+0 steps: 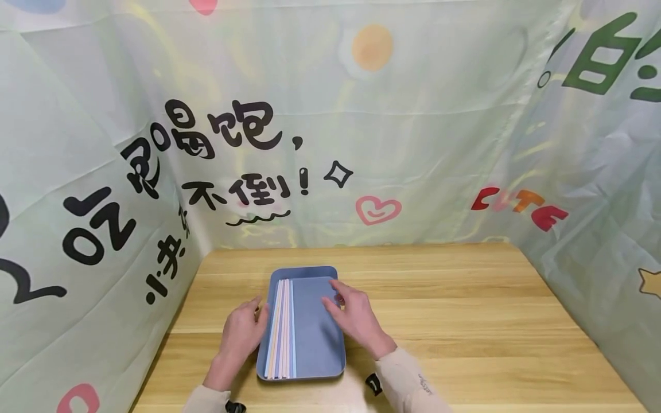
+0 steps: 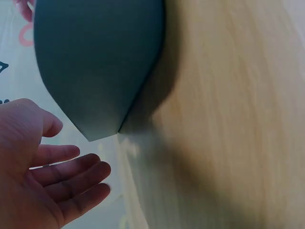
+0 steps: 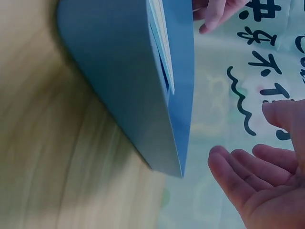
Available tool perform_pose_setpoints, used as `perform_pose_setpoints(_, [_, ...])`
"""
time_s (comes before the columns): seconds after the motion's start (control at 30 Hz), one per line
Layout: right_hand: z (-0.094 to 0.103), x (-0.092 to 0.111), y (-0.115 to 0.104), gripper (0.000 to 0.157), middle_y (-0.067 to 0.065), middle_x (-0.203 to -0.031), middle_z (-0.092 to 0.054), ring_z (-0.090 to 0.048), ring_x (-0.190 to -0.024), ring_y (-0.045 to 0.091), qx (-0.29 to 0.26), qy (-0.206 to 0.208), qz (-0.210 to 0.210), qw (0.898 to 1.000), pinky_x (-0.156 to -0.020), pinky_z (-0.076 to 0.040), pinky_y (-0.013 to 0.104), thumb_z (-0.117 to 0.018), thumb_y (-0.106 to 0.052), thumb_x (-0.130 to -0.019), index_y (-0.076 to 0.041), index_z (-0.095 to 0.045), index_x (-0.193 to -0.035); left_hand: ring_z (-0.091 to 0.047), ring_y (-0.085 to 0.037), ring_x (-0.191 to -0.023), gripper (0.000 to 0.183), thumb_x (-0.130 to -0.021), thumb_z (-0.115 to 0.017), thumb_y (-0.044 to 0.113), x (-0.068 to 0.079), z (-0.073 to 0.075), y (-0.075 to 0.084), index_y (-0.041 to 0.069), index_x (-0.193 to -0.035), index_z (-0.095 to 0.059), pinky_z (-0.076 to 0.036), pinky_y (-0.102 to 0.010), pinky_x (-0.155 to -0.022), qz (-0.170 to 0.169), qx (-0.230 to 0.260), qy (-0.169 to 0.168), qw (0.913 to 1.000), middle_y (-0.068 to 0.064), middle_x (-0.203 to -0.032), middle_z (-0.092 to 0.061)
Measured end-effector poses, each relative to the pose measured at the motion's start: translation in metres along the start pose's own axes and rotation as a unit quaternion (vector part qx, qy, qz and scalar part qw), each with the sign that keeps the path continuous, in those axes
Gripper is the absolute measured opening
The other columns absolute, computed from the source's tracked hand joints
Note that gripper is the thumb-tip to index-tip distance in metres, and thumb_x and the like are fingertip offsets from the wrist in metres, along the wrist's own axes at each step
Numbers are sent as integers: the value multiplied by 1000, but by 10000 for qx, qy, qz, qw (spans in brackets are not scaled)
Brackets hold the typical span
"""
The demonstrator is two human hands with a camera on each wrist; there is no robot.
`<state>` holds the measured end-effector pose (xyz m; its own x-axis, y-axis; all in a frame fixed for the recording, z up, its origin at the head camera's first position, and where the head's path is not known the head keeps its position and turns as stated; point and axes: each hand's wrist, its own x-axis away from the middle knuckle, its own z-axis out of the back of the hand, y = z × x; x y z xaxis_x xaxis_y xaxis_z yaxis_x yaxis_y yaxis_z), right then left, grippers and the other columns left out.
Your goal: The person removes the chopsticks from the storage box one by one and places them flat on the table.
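A blue rectangular tray point(image 1: 318, 338) lies lengthwise on the wooden table. Along its left side sits a row of several long, thin pastel sticks point(image 1: 280, 330); their exact kind is unclear. My left hand point(image 1: 242, 330) is beside the tray's left wall, fingers loosely bent and holding nothing. On the other side, my right hand point(image 1: 356, 315) is near the upper right rim with thumb and fingers spread. Both wrist views show the tray wall point(image 2: 100, 62) point(image 3: 109, 81) with a gap between it and each hand.
The wooden table point(image 1: 465, 321) extends to the right of the tray. Printed cloth point(image 1: 428, 143) hangs behind the table and along both sides. Small black objects point(image 1: 374, 384) sit by the sleeve cuffs.
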<state>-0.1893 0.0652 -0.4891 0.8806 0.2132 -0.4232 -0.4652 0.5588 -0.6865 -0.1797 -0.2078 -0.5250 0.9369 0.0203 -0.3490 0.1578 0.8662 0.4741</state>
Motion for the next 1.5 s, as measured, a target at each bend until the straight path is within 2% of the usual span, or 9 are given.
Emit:
perform_pose_setpoints(0.07, [-4, -1, -1, 41, 18, -111, -78, -74, -83, 22, -78, -108, -111, 9998, -72, -61, 29, -75, -14, -97, 5, -68, -132, -75, -36, -92, 40, -101, -69, 19, 0, -1, 0, -10, -128, -69, -62, -51, -80, 60, -3, 59, 10000, -27, -109, -76])
perform_pose_setpoints(0.13, [-7, 0, -1, 40, 20, -113, -77, -75, -82, 20, -127, -261, -181, 9994, -71, -61, 26, -74, -15, -98, 5, -68, -132, -74, -30, -84, 39, -100, -70, 19, 1, -1, 0, -9, -128, -70, -61, -48, -74, 131, -27, 42, 9999, -23, -104, -77])
perform_pose_setpoints(0.33, [-15, 0, -4, 33, 23, -108, -78, -76, -82, 22, -161, -520, -144, 9984, -71, -61, 26, -73, -12, -98, 4, -70, -127, -69, -19, -74, 36, -98, -72, 17, 1, -4, -1, -6, -125, -72, -58, -37, -65, 280, 9, 12, 9996, -16, -94, -77])
perform_pose_setpoints(0.53, [-23, 0, -6, 28, 21, -103, -78, -75, -80, 21, -125, -667, -95, 9976, -70, -60, 24, -74, -10, -97, 5, -72, -120, -60, -10, -66, 33, -99, -69, 13, 2, -4, -1, -5, -126, -72, -49, -24, -55, 650, 536, -305, 9960, -9, -84, -74])
perform_pose_setpoints(0.67, [-29, 2, -8, 28, 16, -97, -78, -72, -78, 17, -76, -799, -180, 9966, -68, -58, 23, -75, -12, -96, 6, -72, -118, -58, -10, -64, 30, -99, -67, 9, 3, -5, 0, -4, -126, -72, -47, -22, -53, 838, 809, -420, 9923, -7, -82, -72])
perform_pose_setpoints(0.87, [-41, 4, -14, 31, 12, -94, -78, -69, -77, 13, -112, -1013, -377, 9941, -68, -57, 23, -76, -14, -96, 6, -72, -119, -61, -12, -70, 30, -99, -66, 5, 3, -7, 1, -7, -125, -71, -49, -22, -57, 830, 1006, -436, 9905, -10, -85, -73])
perform_pose_setpoints(1.1, [-57, 6, -23, 33, 9, -91, -76, -65, -76, 8, -178, -1246, -601, 9902, -67, -54, 21, -77, -18, -96, 6, -72, -118, -61, -13, -68, 28, -97, -67, 2, 3, -6, 1, -8, -123, -72, -49, -25, -57, 838, 1003, -302, 9910, -11, -83, -73])
perform_pose_setpoints(1.3, [-67, 6, -24, 33, 4, -84, -72, -57, -70, 3, -257, -1333, -793, 9876, -62, -50, 20, -78, -17, -95, 6, -72, -116, -62, -14, -70, 29, -99, -66, 4, 2, -5, 1, -7, -126, -71, -50, -24, -58, 941, 1066, -492, 9886, -11, -85, -73])
perform_pose_setpoints(1.5, [-73, 7, -26, 33, 1, -82, -72, -56, -69, 2, -354, -1507, -1057, 9823, -61, -49, 20, -78, -17, -94, 6, -72, -118, -62, -14, -70, 30, -99, -65, 4, 1, -4, 2, -7, -126, -70, -50, -23, -58, 972, 1117, -545, 9875, -11, -86, -73])
